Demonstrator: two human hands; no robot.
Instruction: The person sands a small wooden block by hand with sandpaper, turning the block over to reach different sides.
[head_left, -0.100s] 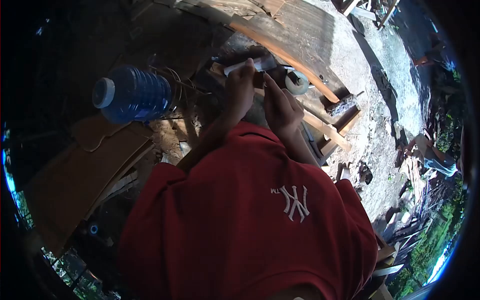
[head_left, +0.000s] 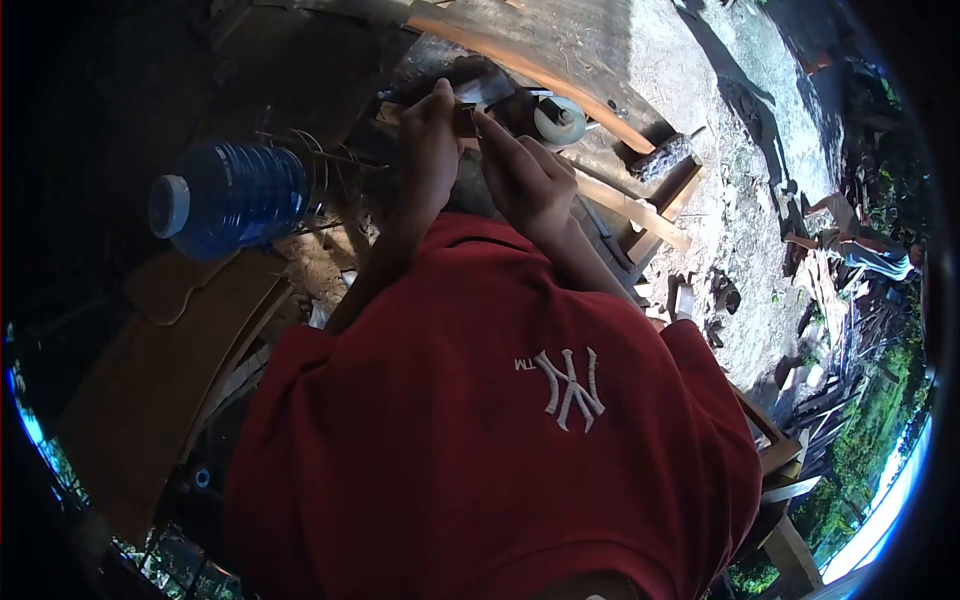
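Note:
My left hand (head_left: 430, 140) is closed, its thumb on a small dark piece (head_left: 464, 122) between my two hands. Close beside it, my right hand (head_left: 525, 175) pinches the other side of that piece with thumb and forefinger. The piece is too dark to make out. Just right of the fingertips sits a round pale roll (head_left: 559, 120) with a dark centre. Behind the hands a clear plastic-like object (head_left: 484, 88) lies on the wooden surface.
A big blue water bottle (head_left: 235, 200) lies at the left beside thin wires. Long wooden strips (head_left: 540, 75) and a grey block (head_left: 664, 157) are ahead right. Brown sheets (head_left: 190, 330) are at lower left. Another person (head_left: 860, 250) is at the far right.
The view has shifted, so the hands, bottle and wood appear further left and slightly higher or lower. Both hands keep the same grip on the small piece.

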